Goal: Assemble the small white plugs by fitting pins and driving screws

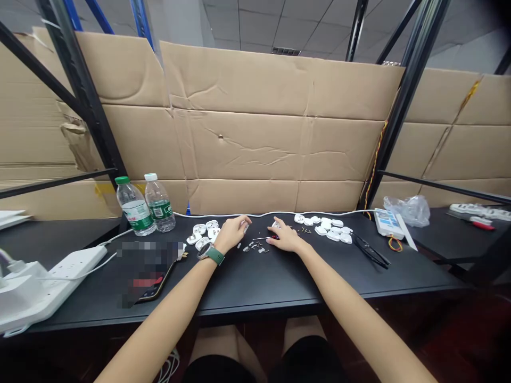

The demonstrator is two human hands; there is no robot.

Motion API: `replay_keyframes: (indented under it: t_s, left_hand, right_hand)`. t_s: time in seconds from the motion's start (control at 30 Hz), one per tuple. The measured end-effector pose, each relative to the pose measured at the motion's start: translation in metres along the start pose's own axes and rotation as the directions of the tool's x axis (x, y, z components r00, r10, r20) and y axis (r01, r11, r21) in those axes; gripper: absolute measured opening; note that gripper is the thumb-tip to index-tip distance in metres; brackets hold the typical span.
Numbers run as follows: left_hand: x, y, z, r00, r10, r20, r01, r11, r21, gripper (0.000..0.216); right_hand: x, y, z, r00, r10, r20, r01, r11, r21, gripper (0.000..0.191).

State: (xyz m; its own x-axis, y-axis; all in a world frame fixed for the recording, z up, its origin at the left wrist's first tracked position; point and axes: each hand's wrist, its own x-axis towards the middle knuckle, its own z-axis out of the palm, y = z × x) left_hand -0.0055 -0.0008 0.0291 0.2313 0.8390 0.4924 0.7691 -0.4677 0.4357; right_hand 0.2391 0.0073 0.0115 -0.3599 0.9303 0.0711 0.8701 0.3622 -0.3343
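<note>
My left hand [232, 234], with a green-strapped watch at the wrist, has its fingers closed around a small white plastic piece [246, 228], mostly hidden by the fingers. My right hand [285, 237] reaches over a white piece [275, 224], fingertips on or just above it. A thin screwdriver [261, 239] with a red handle lies under the right thumb; whether the hand grips it is unclear. Between the hands, small metal and clear parts [255, 246] are scattered. White plastic housings [203, 232] sit left of my left hand, and several white covers [333, 230] lie right of my right hand.
Two water bottles [138, 210] stand at the back left, near a phone [154, 290] and a white power strip [67, 282]. Black tweezers or glasses [371, 251], a white meter-like box [388, 222] and a clear plastic bag [409, 210] are at right. Cardboard [247, 138] walls the back.
</note>
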Motion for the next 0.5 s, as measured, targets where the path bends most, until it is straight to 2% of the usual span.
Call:
replay_keyframes:
  t_s: [0.23, 0.5]
  left_hand:
    - [-0.0010, 0.0008, -0.0001, 1.000, 0.008, 0.023, -0.008, 1.000, -0.017, 0.027]
    - [-0.0021, 0.0079, -0.0033, 1.000, -0.004, 0.024, 0.003, 1.000, 0.015, 0.026]
  right_hand:
    - [0.0007, 0.0026, 0.0012, 1.000, -0.025, -0.002, 0.025, 1.000, -0.008, 0.053]
    - [-0.0003, 0.0021, 0.0002, 0.999, -0.034, -0.001, 0.034, 0.999, -0.011, 0.053]
